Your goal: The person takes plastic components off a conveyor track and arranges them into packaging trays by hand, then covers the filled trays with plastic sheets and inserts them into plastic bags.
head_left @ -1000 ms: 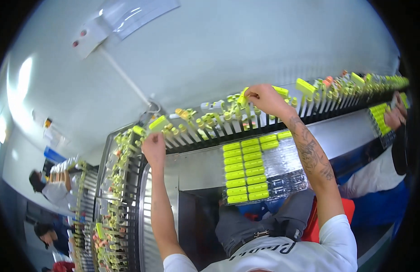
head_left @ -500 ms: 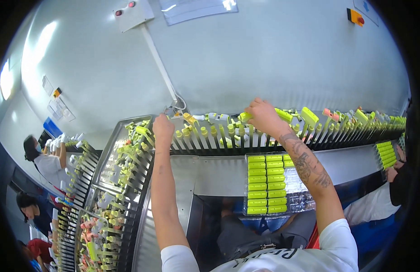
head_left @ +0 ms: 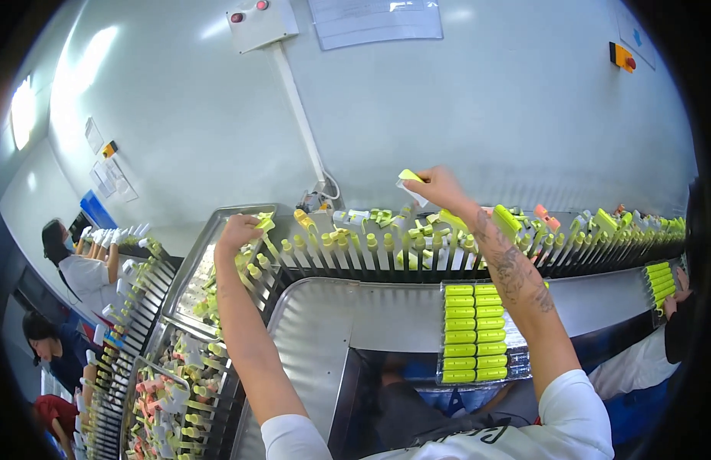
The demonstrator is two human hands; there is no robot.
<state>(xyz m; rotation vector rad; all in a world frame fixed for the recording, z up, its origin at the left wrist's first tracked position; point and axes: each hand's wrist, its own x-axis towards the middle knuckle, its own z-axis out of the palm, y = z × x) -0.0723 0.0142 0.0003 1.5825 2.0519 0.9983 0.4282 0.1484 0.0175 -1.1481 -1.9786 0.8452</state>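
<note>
My right hand (head_left: pixel 438 190) is raised above the row of posts and pinches a yellow-green plastic shell (head_left: pixel 411 175) whose underside looks whitish. To the left, my left hand (head_left: pixel 237 231) has its fingers closed on a yellow-green plastic piece (head_left: pixel 265 222) at the corner of the rack, above a slanting post. The conveyor's upright posts (head_left: pixel 371 244) run across in front of me, some topped with yellow-green shells (head_left: pixel 506 221). Close to my body, a clear blister tray (head_left: pixel 518 360) holds rows of yellow-green shells (head_left: pixel 459 336), partly covered by my right forearm.
A metal tray (head_left: pixel 188 295) with small parts lies at the left, beside a heap of mixed pieces (head_left: pixel 160 402). A steel ledge (head_left: pixel 309 322) borders the posts. Co-workers stand at the far left (head_left: pixel 83 264); another person's hand (head_left: pixel 670 305) is beside more shells at right.
My right hand has lifted from the posts with the shell in its grip. My left hand has shifted left and down onto a yellow-green piece. The whole view has swung somewhat.
</note>
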